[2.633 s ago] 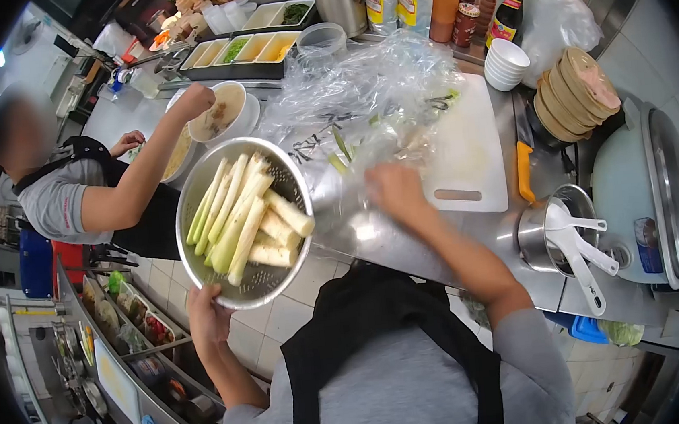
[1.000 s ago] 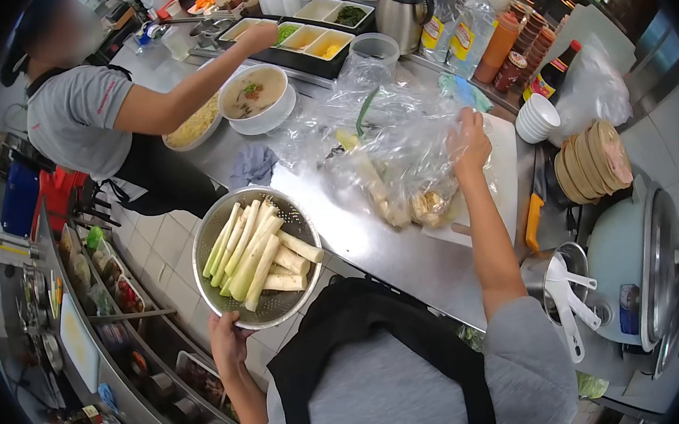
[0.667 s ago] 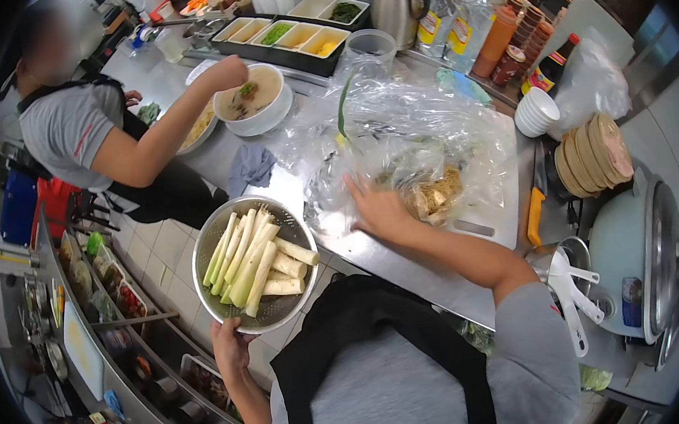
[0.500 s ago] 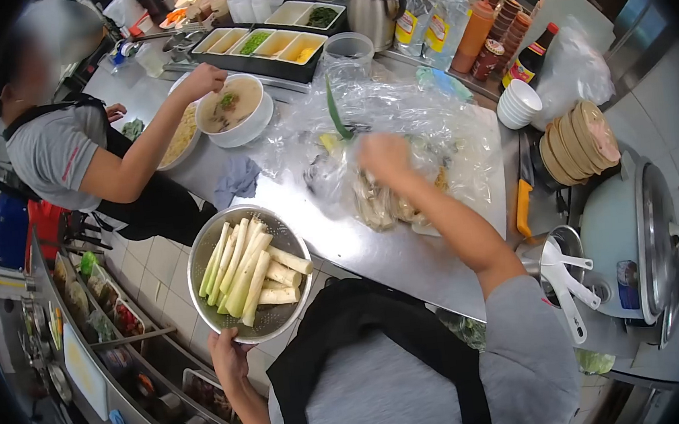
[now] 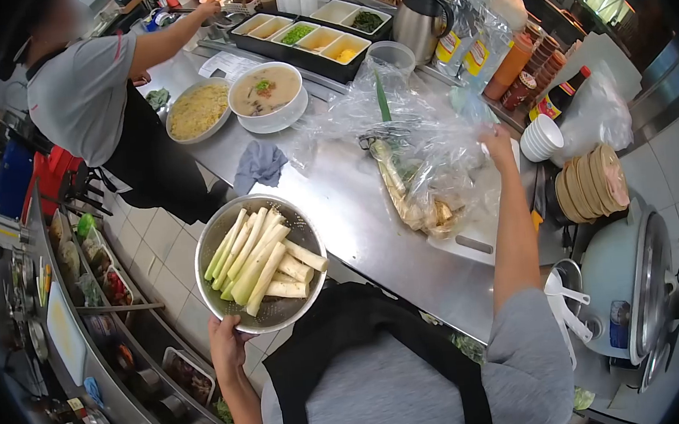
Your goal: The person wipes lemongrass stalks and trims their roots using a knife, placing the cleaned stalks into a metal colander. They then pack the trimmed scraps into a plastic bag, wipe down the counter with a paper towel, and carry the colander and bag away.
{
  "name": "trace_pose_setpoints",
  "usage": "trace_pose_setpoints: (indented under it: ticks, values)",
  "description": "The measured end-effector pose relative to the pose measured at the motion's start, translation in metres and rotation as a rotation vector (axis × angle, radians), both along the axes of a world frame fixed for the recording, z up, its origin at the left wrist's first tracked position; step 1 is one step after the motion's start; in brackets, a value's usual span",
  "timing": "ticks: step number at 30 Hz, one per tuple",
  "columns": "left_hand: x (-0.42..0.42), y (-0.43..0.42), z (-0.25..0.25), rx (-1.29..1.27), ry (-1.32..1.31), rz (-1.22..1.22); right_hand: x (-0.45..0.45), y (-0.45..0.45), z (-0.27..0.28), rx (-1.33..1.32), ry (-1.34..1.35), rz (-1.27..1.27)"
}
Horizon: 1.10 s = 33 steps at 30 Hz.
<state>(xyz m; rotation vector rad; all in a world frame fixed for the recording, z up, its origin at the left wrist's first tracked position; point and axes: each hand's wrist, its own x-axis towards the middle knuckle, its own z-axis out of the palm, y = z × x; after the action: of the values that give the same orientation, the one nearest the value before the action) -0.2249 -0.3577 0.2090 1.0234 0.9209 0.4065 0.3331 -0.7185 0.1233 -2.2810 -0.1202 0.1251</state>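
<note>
My left hand [image 5: 228, 344] grips the near rim of a perforated metal colander [image 5: 312, 224], tilted above the floor beside the counter. Pale green and white cut stalks, leek-like [image 5: 259, 259], lie in it. Reaching across the counter, my right hand [image 5: 498, 146] pinches the edge of a clear plastic bag [image 5: 438, 143]. Under and inside the crumpled plastic lie more pale stalks [image 5: 394, 187], and a long green leaf [image 5: 383, 99] pokes up. Part of a white cutting board [image 5: 471, 242] shows beneath the bag.
A co-worker [image 5: 86, 89] stands at the left, arm stretched over the counter. Nearby are a soup bowl [image 5: 266, 91], a plate of yellow food [image 5: 198, 113] and a grey cloth [image 5: 259, 164]. Bottles, stacked white bowls [image 5: 543, 138] and a large cooker [image 5: 628, 284] line the right.
My right hand has moved right from over the stalks, drawing the bag's plastic with it. The colander shifted slightly in view. The co-worker's hand went from the soup bowl to the back containers.
</note>
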Motion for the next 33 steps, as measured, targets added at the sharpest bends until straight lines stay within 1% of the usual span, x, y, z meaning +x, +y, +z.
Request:
trace_pose_setpoints:
  ticks: [1, 3, 5, 7, 9, 10, 11, 12, 13, 15, 16, 17, 18, 19, 21, 23, 25, 26, 28, 31, 32, 33]
  values:
    - [0.001, -0.002, 0.002, 0.000, 0.000, 0.028, -0.006, 0.009, 0.011, -0.083, -0.314, -0.009]
    - [0.000, -0.002, 0.001, 0.000, 0.006, 0.051, -0.088, 0.059, 0.094, -0.441, -0.647, 0.183]
    - [-0.004, 0.002, -0.004, 0.005, 0.000, 0.034, -0.127, 0.088, 0.092, -0.375, -0.820, 0.440]
    - [-0.003, 0.001, -0.004, 0.017, 0.002, 0.041, -0.159, 0.096, 0.051, -0.672, -0.523, 0.699]
    - [-0.002, 0.003, -0.004, 0.033, 0.000, 0.049, -0.201, 0.088, 0.058, -0.829, -0.403, 0.946]
    - [-0.003, 0.005, -0.003, 0.051, 0.011, 0.034, -0.210, 0.083, 0.069, -0.832, -0.408, 0.945]
    - [-0.003, 0.005, -0.004, 0.068, 0.023, 0.020, -0.216, 0.077, 0.081, -0.855, -0.409, 1.008]
    - [-0.005, 0.005, -0.005, 0.066, 0.022, 0.021, -0.220, 0.070, 0.087, -0.877, -0.407, 1.072]
    - [-0.007, 0.007, -0.007, 0.056, 0.024, 0.013, -0.220, 0.063, 0.083, -0.878, -0.406, 1.073]
    - [-0.009, 0.010, -0.008, 0.049, 0.023, 0.001, -0.212, 0.050, 0.066, -1.117, -0.550, 1.130]
    - [-0.010, 0.010, -0.008, 0.041, 0.020, -0.008, -0.206, 0.045, 0.056, -1.119, -0.550, 1.122]
    - [-0.009, 0.010, -0.008, 0.031, 0.014, -0.016, -0.197, 0.042, 0.047, -1.053, -0.528, 1.130]
    - [-0.008, 0.009, -0.008, 0.028, 0.007, -0.014, -0.193, 0.047, 0.053, -0.989, -0.508, 1.141]
    - [-0.008, 0.008, -0.007, 0.030, -0.002, -0.010, -0.183, 0.053, 0.061, -0.994, -0.511, 1.142]
    - [-0.008, 0.006, -0.005, 0.030, -0.008, -0.003, -0.162, 0.085, 0.106, -0.950, -0.101, 1.211]
    - [-0.007, 0.007, -0.004, 0.004, -0.040, 0.004, -0.123, 0.101, 0.096, -0.651, 0.073, 1.077]
    - [-0.008, 0.008, -0.004, 0.008, -0.027, -0.004, -0.073, 0.117, 0.075, -0.585, 0.306, 1.032]
    - [-0.007, 0.008, -0.005, 0.012, -0.019, -0.004, -0.065, 0.118, 0.057, -0.585, 0.299, 1.029]
    - [-0.008, 0.006, -0.004, 0.016, -0.014, -0.014, -0.053, 0.126, 0.020, -0.677, 0.031, 0.728]
    - [-0.014, 0.008, -0.008, 0.032, 0.027, -0.024, -0.051, 0.145, -0.020, -0.755, -0.336, 0.266]
    - [-0.018, 0.009, -0.012, 0.030, 0.029, -0.025, -0.059, 0.152, -0.013, -0.750, -0.332, 0.272]
    - [-0.018, 0.009, -0.013, 0.026, 0.029, -0.025, -0.075, 0.163, 0.011, -0.702, -0.427, 0.274]
